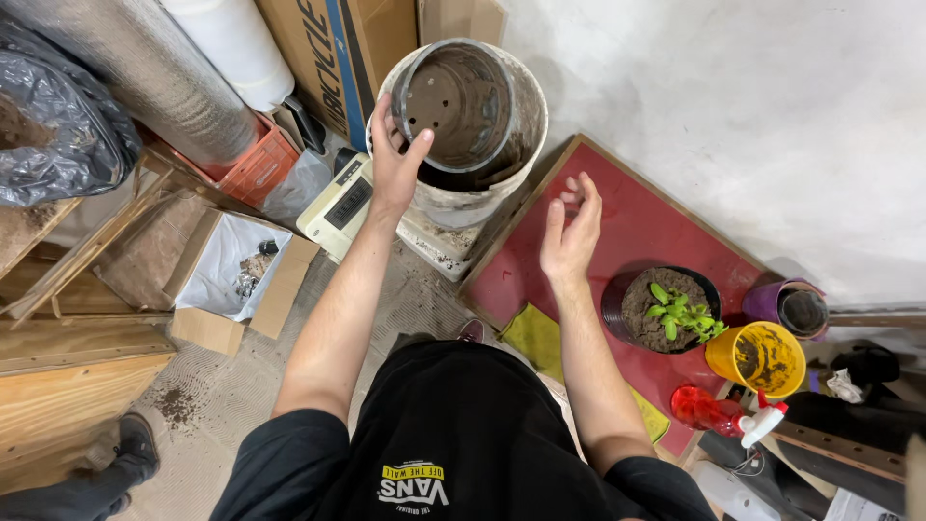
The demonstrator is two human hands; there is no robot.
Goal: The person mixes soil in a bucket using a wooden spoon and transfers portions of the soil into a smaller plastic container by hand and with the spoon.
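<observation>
My left hand grips the rim of a grey plastic pot with drain holes in its bottom, held tilted inside a dirty white bucket. My right hand hovers open above the red board, fingers apart and holding nothing, just right of the bucket. A black pot with soil and a small green plant sits on the red board to the right of that hand.
A yellow pot, a purple pot and a red spray bottle stand at the right. A cardboard box with a white liner, an orange crate, wooden planks and a black bag crowd the left. Another person's shoe is at lower left.
</observation>
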